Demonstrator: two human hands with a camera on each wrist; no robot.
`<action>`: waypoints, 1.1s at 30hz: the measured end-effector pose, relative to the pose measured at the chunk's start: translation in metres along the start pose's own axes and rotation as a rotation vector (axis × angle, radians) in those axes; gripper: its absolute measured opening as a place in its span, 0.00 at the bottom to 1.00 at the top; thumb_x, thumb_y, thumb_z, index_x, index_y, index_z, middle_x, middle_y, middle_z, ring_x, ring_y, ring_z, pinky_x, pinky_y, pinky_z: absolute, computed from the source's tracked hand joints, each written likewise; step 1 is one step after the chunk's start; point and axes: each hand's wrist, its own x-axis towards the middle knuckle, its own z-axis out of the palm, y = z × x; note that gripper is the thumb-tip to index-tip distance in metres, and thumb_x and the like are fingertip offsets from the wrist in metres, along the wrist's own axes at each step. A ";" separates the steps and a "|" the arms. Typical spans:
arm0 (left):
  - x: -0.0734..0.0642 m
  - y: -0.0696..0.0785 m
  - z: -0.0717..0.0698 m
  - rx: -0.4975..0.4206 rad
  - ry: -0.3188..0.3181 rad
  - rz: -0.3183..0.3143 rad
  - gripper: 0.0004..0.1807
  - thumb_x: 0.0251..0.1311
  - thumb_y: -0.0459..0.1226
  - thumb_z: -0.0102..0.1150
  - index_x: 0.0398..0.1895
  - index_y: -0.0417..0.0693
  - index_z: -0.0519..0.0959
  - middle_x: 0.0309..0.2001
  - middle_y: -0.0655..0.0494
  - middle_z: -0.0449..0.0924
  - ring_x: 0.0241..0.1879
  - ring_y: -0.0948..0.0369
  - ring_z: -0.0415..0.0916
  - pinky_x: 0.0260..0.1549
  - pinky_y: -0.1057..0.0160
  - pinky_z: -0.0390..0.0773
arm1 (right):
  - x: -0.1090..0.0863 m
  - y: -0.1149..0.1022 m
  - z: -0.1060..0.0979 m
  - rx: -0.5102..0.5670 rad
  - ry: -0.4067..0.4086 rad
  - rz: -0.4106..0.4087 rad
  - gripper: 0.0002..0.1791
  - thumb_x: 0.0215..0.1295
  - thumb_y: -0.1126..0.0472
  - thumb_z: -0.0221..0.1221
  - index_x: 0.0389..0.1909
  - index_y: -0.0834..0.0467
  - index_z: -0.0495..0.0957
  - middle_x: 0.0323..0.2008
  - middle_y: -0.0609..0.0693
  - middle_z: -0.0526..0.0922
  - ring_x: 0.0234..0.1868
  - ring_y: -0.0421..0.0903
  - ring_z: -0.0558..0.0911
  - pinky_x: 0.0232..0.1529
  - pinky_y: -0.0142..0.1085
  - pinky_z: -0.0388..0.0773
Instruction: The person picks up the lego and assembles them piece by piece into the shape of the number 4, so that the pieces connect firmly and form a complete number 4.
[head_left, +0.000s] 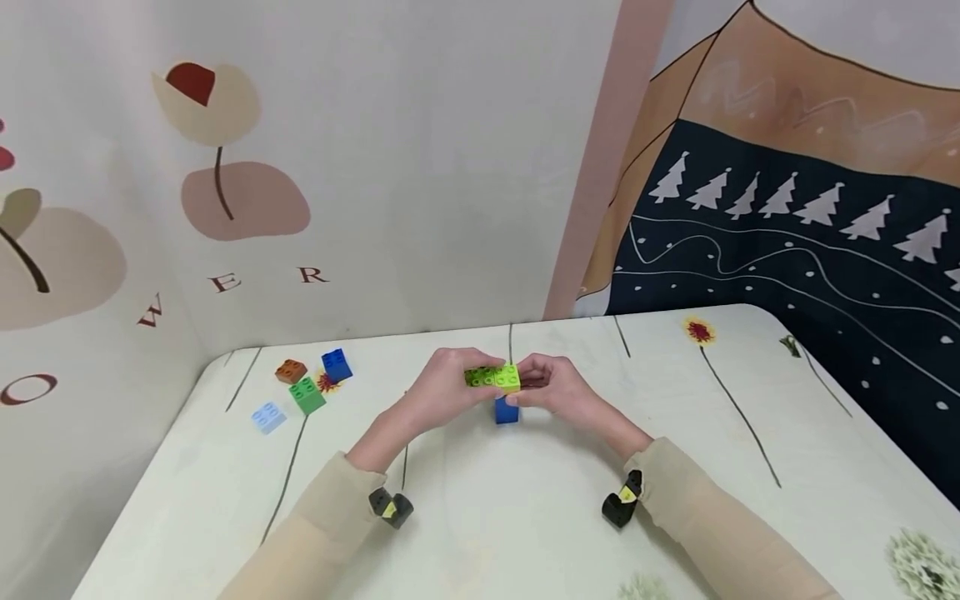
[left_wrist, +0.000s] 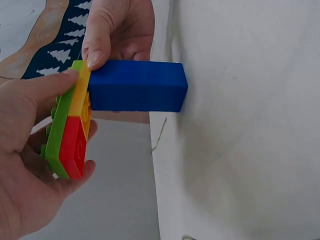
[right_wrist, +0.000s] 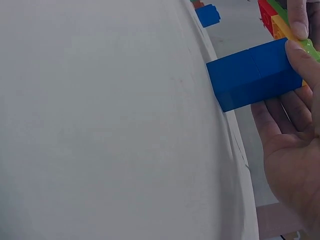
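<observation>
My left hand (head_left: 448, 385) grips a row of lime-green bricks (head_left: 491, 377) between thumb and fingers, studs showing. Seen in the left wrist view, a yellow brick (left_wrist: 79, 100) and a red brick (left_wrist: 73, 145) form the underside of this green layer. Below the yellow end stands an upright stack of blue bricks (right_wrist: 255, 75), its lower end at the tabletop. My right hand (head_left: 558, 385) holds the top of the blue stack, thumb on the near side close to the yellow brick. Whether the yellow and blue are pressed fully together I cannot tell.
On the left of the white table (head_left: 465, 517) lie loose bricks: brown (head_left: 290, 372), blue (head_left: 337, 365), green (head_left: 307, 395) and light blue (head_left: 268, 417). A printed curtain (head_left: 420, 167) hangs behind the table's far edge.
</observation>
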 end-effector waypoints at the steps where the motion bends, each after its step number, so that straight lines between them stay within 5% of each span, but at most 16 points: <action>1: -0.002 -0.002 -0.002 -0.010 0.009 -0.004 0.23 0.58 0.36 0.76 0.57 0.42 0.85 0.53 0.50 0.86 0.54 0.54 0.81 0.54 0.54 0.81 | 0.000 -0.001 0.000 -0.001 0.003 0.005 0.16 0.62 0.68 0.71 0.49 0.67 0.80 0.47 0.57 0.87 0.48 0.50 0.86 0.48 0.36 0.84; 13: -0.041 -0.029 -0.055 -0.026 0.125 -0.189 0.27 0.66 0.44 0.69 0.66 0.46 0.79 0.62 0.48 0.81 0.58 0.47 0.79 0.55 0.46 0.81 | 0.000 0.000 0.000 0.004 0.028 0.038 0.17 0.59 0.71 0.72 0.48 0.67 0.80 0.47 0.57 0.88 0.47 0.49 0.87 0.45 0.33 0.83; 33: -0.100 -0.082 -0.098 0.144 0.244 -0.207 0.23 0.62 0.34 0.71 0.60 0.36 0.81 0.55 0.40 0.82 0.45 0.45 0.83 0.47 0.45 0.81 | 0.000 -0.003 0.001 0.029 0.005 0.034 0.16 0.60 0.72 0.71 0.47 0.67 0.79 0.49 0.59 0.87 0.50 0.50 0.85 0.46 0.33 0.83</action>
